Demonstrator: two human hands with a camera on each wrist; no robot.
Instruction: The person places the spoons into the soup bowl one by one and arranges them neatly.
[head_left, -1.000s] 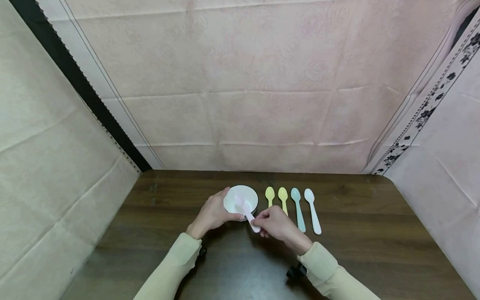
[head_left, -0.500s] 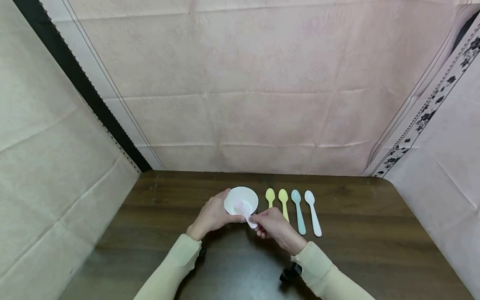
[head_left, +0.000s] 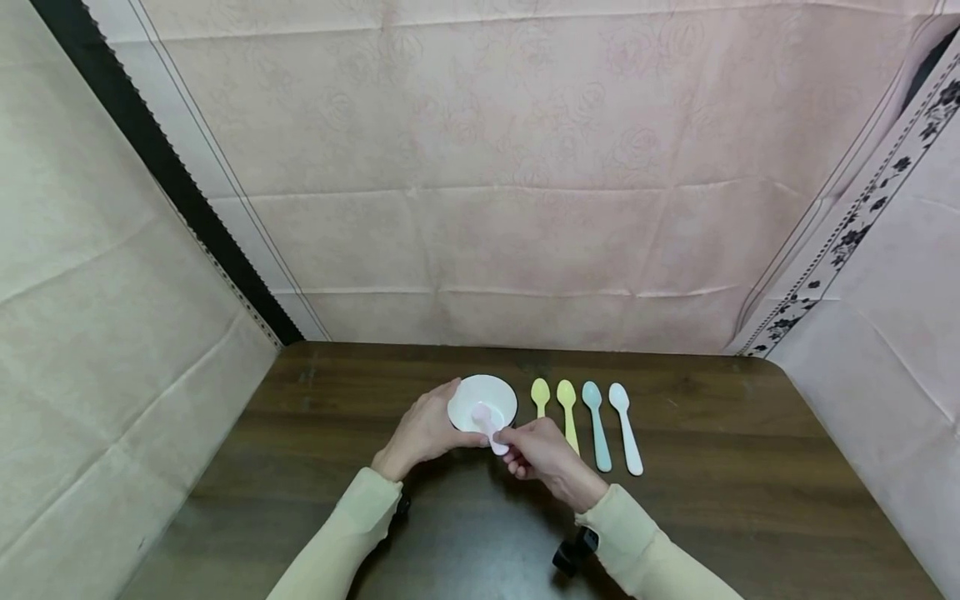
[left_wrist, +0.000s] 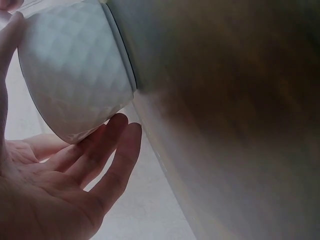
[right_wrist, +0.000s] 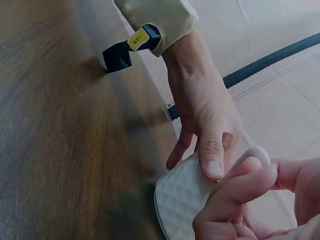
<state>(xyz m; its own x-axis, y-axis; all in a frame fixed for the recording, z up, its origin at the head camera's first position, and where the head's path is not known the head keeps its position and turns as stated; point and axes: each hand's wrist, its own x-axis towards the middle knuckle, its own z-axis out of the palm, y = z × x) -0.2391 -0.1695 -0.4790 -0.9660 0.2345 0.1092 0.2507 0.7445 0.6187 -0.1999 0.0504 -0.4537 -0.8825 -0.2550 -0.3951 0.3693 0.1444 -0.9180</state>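
A white bowl (head_left: 472, 395) stands on the table, its outside patterned with raised diamonds (left_wrist: 75, 60) in the left wrist view. My left hand (head_left: 427, 423) grips it from the left side, thumb near the front rim and fingers round the far side. Between thumb and fingertips, my right hand (head_left: 549, 460) pinches the handle end of a pale pink spoon (head_left: 482, 414). That spoon slants over the near rim with its scoop inside the bowl. In the right wrist view, the handle's rounded end (right_wrist: 260, 155) pokes out above the pinching fingers.
Right of the bowl lie two yellow spoons (head_left: 566, 400), a light blue spoon (head_left: 597, 425) and a white spoon (head_left: 627, 429) in a row. My right hand partly covers the yellow handles. Cloth hangings (head_left: 480, 208) enclose the wooden table (head_left: 735, 467) at the back and sides.
My right hand has shifted slightly left, carrying the pink spoon's handle end with it. The scoop now lies nearer the bowl's front. My left hand and the bowl stay nearly in place.
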